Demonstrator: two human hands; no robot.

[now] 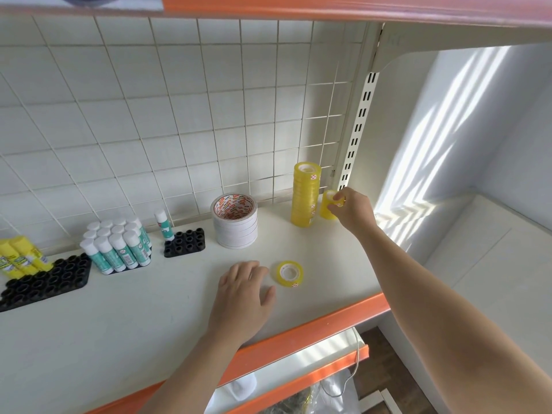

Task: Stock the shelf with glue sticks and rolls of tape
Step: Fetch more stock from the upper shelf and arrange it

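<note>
Beside the tall yellow tape stack (pixel 306 194), my right hand (pixel 352 209) grips a short yellow tape stack (pixel 328 204); my left hand (pixel 243 297) rests spread, holding nothing, near a loose yellow tape roll (pixel 288 274) on the shelf (pixel 149 318).

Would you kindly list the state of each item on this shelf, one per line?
Tall yellow tape stack: upright, by the grid.
Short yellow tape stack: upright, gripped by right hand.
Loose yellow tape roll: lying flat, untouched.
White tape stack: upright.
Left hand: open, resting on shelf.
Teal glue sticks: standing, tray full.
Single teal glue stick: standing in mostly empty tray.
Yellow glue sticks: standing, large tray mostly empty.
</note>
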